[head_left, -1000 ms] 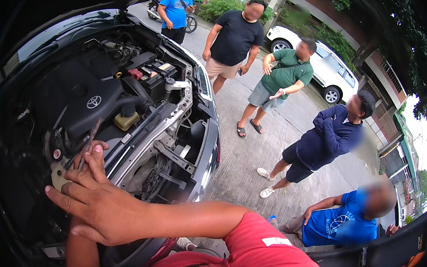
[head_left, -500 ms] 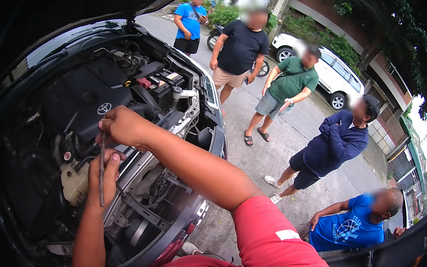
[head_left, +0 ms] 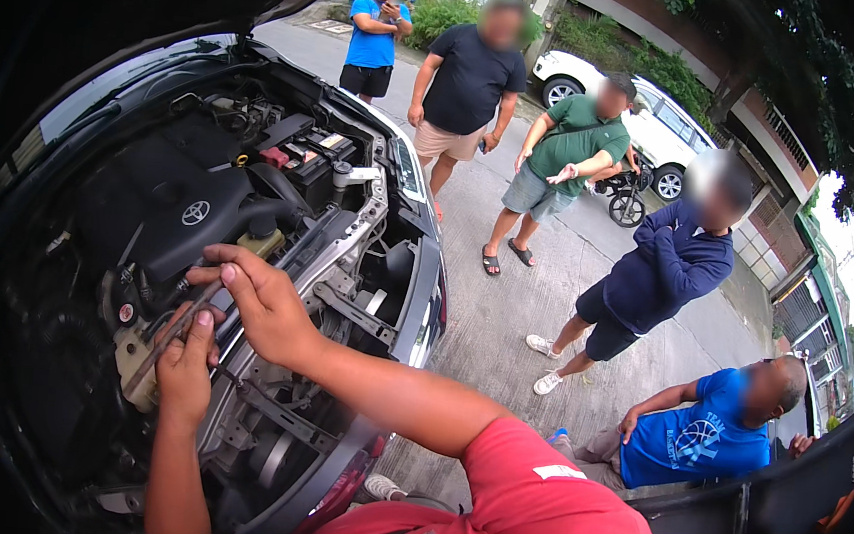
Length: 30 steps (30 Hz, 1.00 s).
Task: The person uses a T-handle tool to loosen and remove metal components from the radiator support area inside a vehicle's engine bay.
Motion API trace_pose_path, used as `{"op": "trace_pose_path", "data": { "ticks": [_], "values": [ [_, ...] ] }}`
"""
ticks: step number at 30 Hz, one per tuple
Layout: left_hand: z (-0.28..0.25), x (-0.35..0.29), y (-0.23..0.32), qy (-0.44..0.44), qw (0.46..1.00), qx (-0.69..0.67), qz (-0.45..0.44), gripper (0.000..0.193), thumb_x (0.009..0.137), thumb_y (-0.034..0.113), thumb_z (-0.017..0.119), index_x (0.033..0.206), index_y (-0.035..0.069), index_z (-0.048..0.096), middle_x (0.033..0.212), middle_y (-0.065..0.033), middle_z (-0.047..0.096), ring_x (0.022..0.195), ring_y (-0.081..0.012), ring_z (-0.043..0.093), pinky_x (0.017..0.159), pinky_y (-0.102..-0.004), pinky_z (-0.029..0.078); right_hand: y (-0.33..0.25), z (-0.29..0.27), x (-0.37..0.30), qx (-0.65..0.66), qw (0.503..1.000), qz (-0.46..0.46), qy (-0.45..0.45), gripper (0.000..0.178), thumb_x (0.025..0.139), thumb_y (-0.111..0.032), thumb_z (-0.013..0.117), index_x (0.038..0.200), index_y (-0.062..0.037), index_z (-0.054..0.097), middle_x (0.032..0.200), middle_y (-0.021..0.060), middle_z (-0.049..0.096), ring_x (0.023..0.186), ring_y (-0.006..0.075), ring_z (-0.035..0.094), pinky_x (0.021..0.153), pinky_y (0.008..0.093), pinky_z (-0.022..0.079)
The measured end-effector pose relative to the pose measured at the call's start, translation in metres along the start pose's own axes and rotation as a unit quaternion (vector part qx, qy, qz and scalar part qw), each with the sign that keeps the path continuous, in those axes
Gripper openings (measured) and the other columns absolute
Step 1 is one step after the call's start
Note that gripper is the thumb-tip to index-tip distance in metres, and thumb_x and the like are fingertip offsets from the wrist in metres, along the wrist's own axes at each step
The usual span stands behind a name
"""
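Note:
A thin, dark, rod-like piece [head_left: 169,339] slants over the front of an open engine bay; I cannot tell whether it is metal or rubber. My left hand [head_left: 186,374] is closed round its middle, thumb on top. At the upper end, my right hand [head_left: 269,305] grips it with bent fingers, the forefinger stretched out above. Under the hands are a yellowish plastic reservoir [head_left: 138,370] and the metal front crossmember [head_left: 350,231]. Behind them lies the black engine cover [head_left: 176,202].
The raised hood [head_left: 147,4] arches overhead. A battery [head_left: 315,158] sits at the bay's far side. Several people stand on the concrete road [head_left: 459,370] to the right; one in blue [head_left: 699,439] is low at the near right. Beyond are a motorcycle [head_left: 627,205] and a white car [head_left: 673,136].
The rod-like piece has gone from nearly upright to slanting, lower end leftward. My right hand has dropped and turned, its fingers opening out somewhat. The motorcycle has moved right along the road.

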<state>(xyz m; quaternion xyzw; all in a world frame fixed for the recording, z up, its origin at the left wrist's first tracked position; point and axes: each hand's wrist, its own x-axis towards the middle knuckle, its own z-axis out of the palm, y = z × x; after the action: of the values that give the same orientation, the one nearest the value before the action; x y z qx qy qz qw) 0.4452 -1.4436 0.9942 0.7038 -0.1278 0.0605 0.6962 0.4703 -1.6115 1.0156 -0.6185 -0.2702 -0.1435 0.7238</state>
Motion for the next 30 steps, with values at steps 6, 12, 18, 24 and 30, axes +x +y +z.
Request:
{"op": "trace_pose_path", "data": {
  "ticks": [6, 12, 18, 24, 30],
  "values": [
    [0.024, 0.028, 0.011, -0.075, 0.987, 0.135, -0.044, 0.029, 0.111, 0.027, 0.050, 0.118, 0.003, 0.066, 0.098, -0.0025, 0.065, 0.083, -0.0104, 0.056, 0.076, -0.0280, 0.046, -0.079, 0.038, 0.079, -0.503, 0.790, 0.022, -0.349, 0.023, 0.091, -0.007, 0.060, 0.106, 0.0081, 0.069, 0.105, 0.0171, 0.076, 0.084, 0.0334, 0.074, 0.085, 0.0435, 0.059],
    [-0.042, 0.022, -0.030, -0.053, 0.999, -0.005, -0.001, 0.034, 0.114, 0.026, 0.042, 0.133, 0.003, 0.058, 0.129, -0.0095, 0.064, 0.121, -0.0183, 0.062, 0.103, -0.0329, 0.048, -0.053, 0.022, -0.017, -0.335, 0.841, -0.378, -0.194, 0.022, 0.092, -0.009, 0.064, 0.109, 0.0034, 0.070, 0.114, 0.0217, 0.068, 0.122, 0.0345, 0.062, 0.118, 0.0557, 0.033],
    [-0.008, 0.008, -0.007, 0.039, 0.991, 0.122, 0.022, 0.023, 0.108, 0.026, 0.054, 0.102, 0.006, 0.063, 0.076, 0.0016, 0.054, 0.065, -0.0080, 0.049, 0.060, -0.0276, 0.040, -0.070, 0.018, -0.011, -0.324, 0.938, -0.076, -0.095, 0.062, 0.093, -0.028, 0.069, 0.134, 0.0147, 0.052, 0.109, 0.0291, 0.067, 0.112, 0.0437, 0.063, 0.103, 0.0531, 0.045],
    [-0.015, 0.031, -0.036, 0.080, 0.984, 0.158, 0.012, 0.022, 0.106, 0.028, 0.058, 0.110, 0.006, 0.061, 0.077, 0.0008, 0.053, 0.065, -0.0085, 0.047, 0.059, -0.0278, 0.039, -0.053, 0.067, 0.051, -0.538, 0.821, -0.071, -0.177, 0.081, 0.086, -0.024, 0.075, 0.142, 0.0239, 0.041, 0.103, 0.0311, 0.070, 0.105, 0.0391, 0.067, 0.094, 0.0419, 0.055],
    [0.014, 0.032, -0.001, 0.027, 0.999, -0.003, -0.046, 0.028, 0.101, 0.020, 0.066, 0.120, 0.002, 0.057, 0.081, -0.0016, 0.058, 0.066, -0.0084, 0.052, 0.059, -0.0270, 0.040, -0.090, 0.041, 0.120, -0.591, 0.665, 0.082, -0.450, 0.072, 0.080, -0.014, 0.077, 0.141, 0.0160, 0.051, 0.111, 0.0276, 0.073, 0.111, 0.0348, 0.066, 0.093, 0.0404, 0.056]
  ]
}}
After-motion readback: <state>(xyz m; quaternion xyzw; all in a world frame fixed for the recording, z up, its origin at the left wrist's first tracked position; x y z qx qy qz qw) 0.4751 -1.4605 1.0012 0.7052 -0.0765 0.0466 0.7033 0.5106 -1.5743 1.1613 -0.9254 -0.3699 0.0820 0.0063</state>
